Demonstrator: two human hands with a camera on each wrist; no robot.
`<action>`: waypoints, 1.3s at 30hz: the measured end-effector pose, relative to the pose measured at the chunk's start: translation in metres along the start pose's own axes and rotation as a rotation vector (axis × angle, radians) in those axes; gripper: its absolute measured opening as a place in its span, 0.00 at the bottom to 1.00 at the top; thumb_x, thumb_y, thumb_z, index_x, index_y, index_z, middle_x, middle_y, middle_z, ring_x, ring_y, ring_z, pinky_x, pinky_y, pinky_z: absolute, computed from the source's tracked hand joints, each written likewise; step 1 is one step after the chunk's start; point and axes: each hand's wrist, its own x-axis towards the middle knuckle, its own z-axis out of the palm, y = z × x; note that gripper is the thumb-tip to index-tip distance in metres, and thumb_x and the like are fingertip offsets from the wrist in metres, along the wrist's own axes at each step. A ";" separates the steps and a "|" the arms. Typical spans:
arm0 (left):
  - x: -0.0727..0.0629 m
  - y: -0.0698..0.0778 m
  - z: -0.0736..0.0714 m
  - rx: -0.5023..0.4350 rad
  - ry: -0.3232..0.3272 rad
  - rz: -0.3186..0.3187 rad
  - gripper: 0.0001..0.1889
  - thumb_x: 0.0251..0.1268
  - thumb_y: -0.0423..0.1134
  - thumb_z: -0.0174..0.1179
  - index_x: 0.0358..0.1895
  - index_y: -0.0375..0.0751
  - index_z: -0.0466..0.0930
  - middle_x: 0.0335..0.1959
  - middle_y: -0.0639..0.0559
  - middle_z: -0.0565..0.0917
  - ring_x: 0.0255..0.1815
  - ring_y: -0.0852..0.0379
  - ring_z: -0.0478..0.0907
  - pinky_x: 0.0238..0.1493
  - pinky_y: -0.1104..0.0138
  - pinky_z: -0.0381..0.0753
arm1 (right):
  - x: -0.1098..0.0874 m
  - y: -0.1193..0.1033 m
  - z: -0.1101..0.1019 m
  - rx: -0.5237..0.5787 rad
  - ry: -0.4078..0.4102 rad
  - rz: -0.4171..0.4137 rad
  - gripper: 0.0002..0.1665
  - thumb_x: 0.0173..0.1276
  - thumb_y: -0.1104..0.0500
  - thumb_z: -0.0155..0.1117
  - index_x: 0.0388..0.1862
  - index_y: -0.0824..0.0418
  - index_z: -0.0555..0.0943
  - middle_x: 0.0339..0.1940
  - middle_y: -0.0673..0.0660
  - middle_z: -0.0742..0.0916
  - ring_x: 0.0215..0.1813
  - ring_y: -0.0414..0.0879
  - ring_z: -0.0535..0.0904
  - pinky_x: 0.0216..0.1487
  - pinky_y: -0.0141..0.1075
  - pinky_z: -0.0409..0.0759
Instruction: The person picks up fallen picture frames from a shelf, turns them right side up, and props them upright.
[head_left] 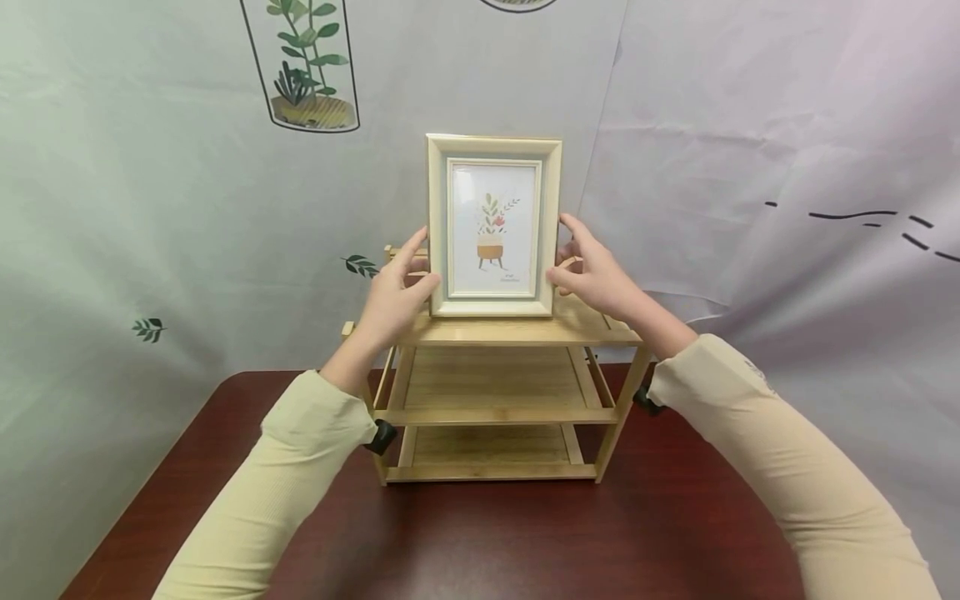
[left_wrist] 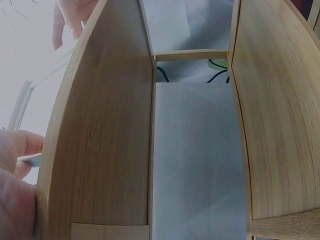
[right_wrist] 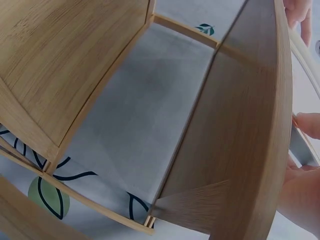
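Note:
A cream picture frame (head_left: 491,307) stands upright on the top board of a small wooden shelf rack (head_left: 517,333). Inside it is a print (head_left: 491,242) of a potted plant with a red flower. My left hand (head_left: 392,298) holds the frame's left side, thumb near the lower front edge and fingers along the side. On the opposite side my right hand (head_left: 596,271) pinches the lower right edge. The right wrist view shows the frame's edge (right_wrist: 304,145) between thumb and fingers. Most of the frame is hidden behind the rack's boards in both wrist views.
Below the top board the rack has a middle shelf (head_left: 495,379) and a bottom shelf (head_left: 491,446). It stands on a dark red table (head_left: 480,533). A pale cloth backdrop (head_left: 187,208) with plant drawings hangs behind and around.

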 end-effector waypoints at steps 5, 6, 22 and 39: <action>-0.003 0.007 0.000 0.011 0.006 -0.004 0.31 0.62 0.33 0.47 0.69 0.51 0.49 0.55 0.36 0.72 0.53 0.44 0.72 0.51 0.57 0.74 | -0.001 0.001 0.000 0.003 0.008 -0.010 0.45 0.61 0.63 0.55 0.70 0.51 0.43 0.37 0.60 0.75 0.36 0.47 0.79 0.36 0.41 0.80; -0.002 0.005 0.000 0.011 0.008 -0.003 0.31 0.62 0.33 0.47 0.69 0.51 0.49 0.55 0.37 0.72 0.53 0.44 0.73 0.51 0.56 0.74 | -0.001 0.002 0.000 0.002 0.008 -0.014 0.45 0.61 0.63 0.55 0.70 0.51 0.43 0.37 0.60 0.75 0.36 0.48 0.79 0.36 0.41 0.80; -0.002 -0.005 -0.013 0.083 0.131 0.091 0.32 0.58 0.40 0.53 0.66 0.59 0.53 0.57 0.47 0.71 0.53 0.50 0.73 0.51 0.59 0.74 | -0.020 0.014 -0.024 -0.177 0.038 -0.083 0.31 0.64 0.55 0.54 0.65 0.57 0.60 0.52 0.63 0.77 0.51 0.55 0.75 0.52 0.47 0.72; -0.057 -0.076 -0.090 0.473 0.469 0.162 0.20 0.59 0.36 0.52 0.56 0.40 0.71 0.48 0.42 0.78 0.49 0.46 0.74 0.48 0.60 0.71 | -0.092 0.089 -0.071 -0.505 0.234 -0.161 0.24 0.61 0.54 0.57 0.53 0.67 0.72 0.54 0.68 0.75 0.57 0.64 0.65 0.54 0.58 0.60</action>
